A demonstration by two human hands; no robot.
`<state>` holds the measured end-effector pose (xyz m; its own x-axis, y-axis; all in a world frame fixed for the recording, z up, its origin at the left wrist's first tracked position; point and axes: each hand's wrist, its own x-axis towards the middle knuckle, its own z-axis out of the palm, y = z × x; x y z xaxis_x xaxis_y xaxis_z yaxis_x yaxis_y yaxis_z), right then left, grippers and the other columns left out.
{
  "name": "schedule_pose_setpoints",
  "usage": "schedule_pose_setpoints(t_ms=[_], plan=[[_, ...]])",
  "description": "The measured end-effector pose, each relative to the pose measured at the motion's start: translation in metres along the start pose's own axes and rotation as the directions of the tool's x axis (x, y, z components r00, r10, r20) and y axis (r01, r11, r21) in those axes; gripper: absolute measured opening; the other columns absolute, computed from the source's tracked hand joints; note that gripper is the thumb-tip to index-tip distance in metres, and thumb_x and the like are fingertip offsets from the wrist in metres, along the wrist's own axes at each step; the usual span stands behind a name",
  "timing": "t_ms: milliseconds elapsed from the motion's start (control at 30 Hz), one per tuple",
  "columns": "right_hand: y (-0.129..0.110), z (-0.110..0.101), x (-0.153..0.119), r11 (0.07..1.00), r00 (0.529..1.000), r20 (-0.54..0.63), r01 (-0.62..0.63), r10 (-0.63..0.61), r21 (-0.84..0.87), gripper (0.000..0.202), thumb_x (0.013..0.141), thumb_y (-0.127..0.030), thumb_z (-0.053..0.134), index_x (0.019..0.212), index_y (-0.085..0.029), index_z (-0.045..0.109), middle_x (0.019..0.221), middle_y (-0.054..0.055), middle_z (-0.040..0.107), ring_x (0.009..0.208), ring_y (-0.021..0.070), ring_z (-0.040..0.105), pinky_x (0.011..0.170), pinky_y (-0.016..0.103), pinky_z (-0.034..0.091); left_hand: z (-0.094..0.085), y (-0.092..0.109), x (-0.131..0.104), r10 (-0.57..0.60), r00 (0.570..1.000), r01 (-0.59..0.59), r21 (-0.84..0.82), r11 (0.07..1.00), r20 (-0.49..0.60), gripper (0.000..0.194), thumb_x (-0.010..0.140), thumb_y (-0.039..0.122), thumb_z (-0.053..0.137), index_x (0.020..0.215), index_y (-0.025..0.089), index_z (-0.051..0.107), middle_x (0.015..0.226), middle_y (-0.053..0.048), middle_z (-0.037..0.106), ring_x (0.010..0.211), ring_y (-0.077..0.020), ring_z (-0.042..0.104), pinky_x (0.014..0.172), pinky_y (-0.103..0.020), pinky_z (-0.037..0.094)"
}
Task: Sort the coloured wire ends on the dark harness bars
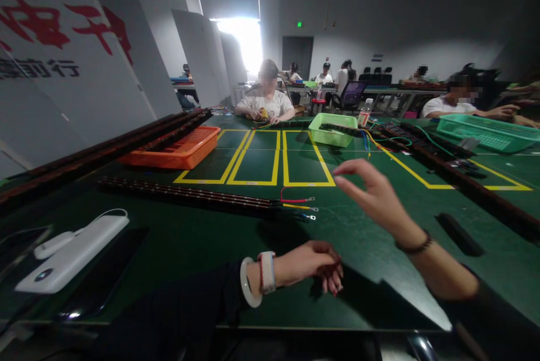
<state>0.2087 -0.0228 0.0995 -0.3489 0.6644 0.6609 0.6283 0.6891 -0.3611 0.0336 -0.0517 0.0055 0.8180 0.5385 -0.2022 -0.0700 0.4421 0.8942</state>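
My right hand [373, 195] is raised above the green table, thumb and forefinger curved and apart, with nothing seen between them. Lower down, near the front edge, my left hand [314, 265] hangs with its fingers loosely bent and slightly apart; no object shows in it. Beyond the left hand lies a bundle of long dark strips [202, 195]. At its right end come out a red lead [295, 200], a yellow lead [297, 206] and a dark lead, each tipped with a metal ring terminal. Neither hand touches the bundle.
Yellow tape outlines [278, 167] mark the table. An orange basket [185, 150] stands left, a light green basket [333, 129] farther back, a green basket [493, 131] right. A white power bank [78, 251] and a black phone [105, 271] lie front left. Co-workers sit beyond.
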Motion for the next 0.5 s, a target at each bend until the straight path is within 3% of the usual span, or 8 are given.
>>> schedule_pose_setpoints(t_ms=[67, 200, 333, 500], plan=[[0.028, 0.04, 0.016, 1.0, 0.995, 0.104, 0.008, -0.009, 0.01, 0.022, 0.087, -0.033, 0.056, 0.105, -0.022, 0.061, 0.104, 0.007, 0.062, 0.1, 0.0218, 0.056, 0.089, 0.042, 0.045, -0.001, 0.002, 0.0, 0.018, 0.996, -0.023, -0.055, 0.998, -0.092, 0.034, 0.076, 0.045, 0.061, 0.079, 0.012, 0.052, 0.066, -0.006, 0.063, 0.058, -0.0142, 0.061, 0.054, -0.024, 0.043], [0.057, 0.096, -0.002, 0.996, 0.961, 0.271, -0.066, 0.049, 0.054, 0.033, 0.084, -0.033, 0.06, 0.115, -0.02, 0.057, 0.109, 0.008, 0.063, 0.102, 0.023, 0.056, 0.088, 0.041, 0.044, -0.01, 0.01, 0.001, 0.07, 0.951, -0.157, -0.275, 0.949, -0.303, 0.031, 0.083, 0.041, 0.053, 0.094, 0.012, 0.051, 0.086, -0.012, 0.066, 0.078, -0.0184, 0.065, 0.074, -0.031, 0.047], [0.054, 0.11, -0.015, 0.988, 0.951, 0.282, -0.143, 0.123, 0.051, 0.029, 0.082, -0.032, 0.063, 0.108, -0.02, 0.061, 0.096, 0.006, 0.066, 0.09, 0.0202, 0.059, 0.081, 0.036, 0.044, -0.022, 0.018, 0.004, 0.004, 0.928, -0.16, -0.39, 0.907, -0.372, 0.043, 0.089, 0.043, 0.04, 0.106, 0.005, 0.052, 0.101, -0.02, 0.064, 0.093, -0.0218, 0.064, 0.093, -0.037, 0.042], [0.047, 0.111, -0.01, 0.989, 0.93, 0.339, -0.151, 0.143, -0.001, 0.018, 0.078, -0.032, 0.066, 0.087, -0.017, 0.064, 0.076, 0.002, 0.064, 0.07, 0.0165, 0.058, 0.065, 0.027, 0.041, -0.032, 0.017, 0.004, 0.035, 0.92, -0.2, -0.391, 0.899, -0.39, 0.055, 0.087, 0.048, 0.042, 0.117, 0.003, 0.048, 0.114, -0.024, 0.059, 0.106, -0.0247, 0.059, 0.1, -0.038, 0.036]])
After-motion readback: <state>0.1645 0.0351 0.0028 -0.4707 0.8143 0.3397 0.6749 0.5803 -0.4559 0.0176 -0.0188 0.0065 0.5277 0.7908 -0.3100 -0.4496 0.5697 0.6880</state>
